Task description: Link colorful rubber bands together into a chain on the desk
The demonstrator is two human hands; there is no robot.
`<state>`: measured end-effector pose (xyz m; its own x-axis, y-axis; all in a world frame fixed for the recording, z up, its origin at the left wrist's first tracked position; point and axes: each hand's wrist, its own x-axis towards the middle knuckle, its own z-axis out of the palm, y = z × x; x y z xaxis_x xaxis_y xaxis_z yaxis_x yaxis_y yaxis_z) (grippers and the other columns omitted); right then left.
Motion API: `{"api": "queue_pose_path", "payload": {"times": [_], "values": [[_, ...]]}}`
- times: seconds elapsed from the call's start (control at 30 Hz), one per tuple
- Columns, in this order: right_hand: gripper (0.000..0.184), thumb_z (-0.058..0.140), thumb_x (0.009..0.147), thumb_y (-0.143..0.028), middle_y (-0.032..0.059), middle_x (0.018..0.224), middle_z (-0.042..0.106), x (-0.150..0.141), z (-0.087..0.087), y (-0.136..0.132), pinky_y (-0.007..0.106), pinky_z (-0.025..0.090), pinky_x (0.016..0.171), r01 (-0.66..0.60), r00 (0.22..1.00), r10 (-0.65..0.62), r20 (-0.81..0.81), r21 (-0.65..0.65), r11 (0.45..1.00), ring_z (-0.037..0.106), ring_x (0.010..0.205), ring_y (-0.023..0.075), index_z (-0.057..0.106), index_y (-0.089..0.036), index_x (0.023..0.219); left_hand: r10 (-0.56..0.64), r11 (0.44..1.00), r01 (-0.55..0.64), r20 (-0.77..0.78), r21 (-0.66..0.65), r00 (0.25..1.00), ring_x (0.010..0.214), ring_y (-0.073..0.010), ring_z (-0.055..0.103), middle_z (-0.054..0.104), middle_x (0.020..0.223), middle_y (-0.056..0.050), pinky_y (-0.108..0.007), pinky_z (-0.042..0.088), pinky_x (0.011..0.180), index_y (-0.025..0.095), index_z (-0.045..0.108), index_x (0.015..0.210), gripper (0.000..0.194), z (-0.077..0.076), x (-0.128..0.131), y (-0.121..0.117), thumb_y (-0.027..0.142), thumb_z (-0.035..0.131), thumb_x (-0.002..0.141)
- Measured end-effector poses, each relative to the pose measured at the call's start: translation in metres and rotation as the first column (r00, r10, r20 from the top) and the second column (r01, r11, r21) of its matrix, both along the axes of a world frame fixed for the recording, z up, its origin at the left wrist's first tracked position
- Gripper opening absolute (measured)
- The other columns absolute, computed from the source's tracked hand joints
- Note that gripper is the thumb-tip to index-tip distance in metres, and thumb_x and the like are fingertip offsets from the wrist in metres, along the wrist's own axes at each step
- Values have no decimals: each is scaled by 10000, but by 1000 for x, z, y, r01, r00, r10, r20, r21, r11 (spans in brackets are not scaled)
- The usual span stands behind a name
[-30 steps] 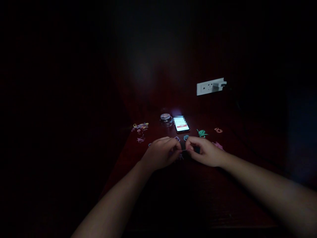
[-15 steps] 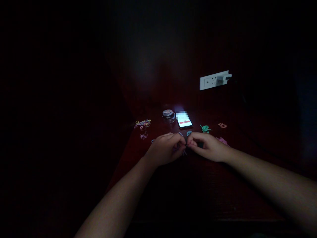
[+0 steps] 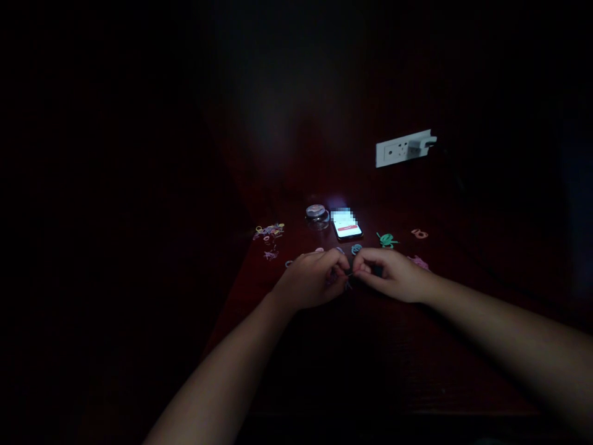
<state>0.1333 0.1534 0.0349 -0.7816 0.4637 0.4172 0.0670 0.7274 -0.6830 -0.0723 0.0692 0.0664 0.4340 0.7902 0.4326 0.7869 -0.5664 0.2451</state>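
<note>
My left hand (image 3: pixel 315 278) is closed in a pinch above the table, thumb against forefinger. Facing it, fingertips a short gap away, my right hand (image 3: pixel 389 274) pinches too. A thin elastic band (image 3: pixel 351 274) spans the gap between them; its colour is hard to make out in the dim light. Just beyond the fingers lie blue elastic bands (image 3: pixel 356 249). A green bundle of bands (image 3: pixel 386 240) and pink bands (image 3: pixel 419 263) lie past my right hand. Purple bands beneath my left hand are partly hidden by it.
On the dark red table (image 3: pixel 259 290), a lit phone (image 3: pixel 347 227) stands beside a lidded clear jar (image 3: pixel 317 217). Mixed coloured bands (image 3: pixel 271 231) lie at the left edge, orange bands (image 3: pixel 419 233) at the right. A wall socket (image 3: pixel 403 149) holds a plug.
The view has shifted, so the table things sit slightly higher and further right. My fingertips came closer together, then parted slightly, both hands still pinching the band.
</note>
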Motion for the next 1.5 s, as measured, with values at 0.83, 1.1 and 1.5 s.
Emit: {"api": "queue_pose_path", "payload": {"times": [0.83, 1.1, 1.5], "values": [[93, 529, 875, -216, -2, 698, 532, 2, 1, 1, 245, 386, 559, 50, 998, -51, 25, 48, 998, 475, 629, 118, 543, -171, 796, -18, 999, 15, -93, -37, 995, 635, -108, 549, 628, 745, 17, -252, 487, 666, 192, 605, 807, 52, -4, -15, 7, 154, 586, 776], [71, 546, 841, -204, -15, 691, 503, 2, -1, 6, 248, 383, 565, 34, 999, -34, -3, 29, 999, 453, 623, 110, 519, -179, 781, 62, 998, -61, -130, 10, 990, 630, -109, 553, 627, 703, 16, -237, 461, 653, 191, 635, 760, 100, -2, -26, 11, 122, 565, 743], [66, 568, 823, -214, -20, 673, 504, 3, -6, 13, 248, 376, 558, 15, 1000, -14, -17, 24, 1000, 452, 606, 105, 536, -178, 778, 100, 993, -108, -138, -49, 985, 619, -100, 543, 643, 705, 15, -233, 419, 603, 192, 661, 756, 101, -5, -31, 15, 150, 569, 751]]}}
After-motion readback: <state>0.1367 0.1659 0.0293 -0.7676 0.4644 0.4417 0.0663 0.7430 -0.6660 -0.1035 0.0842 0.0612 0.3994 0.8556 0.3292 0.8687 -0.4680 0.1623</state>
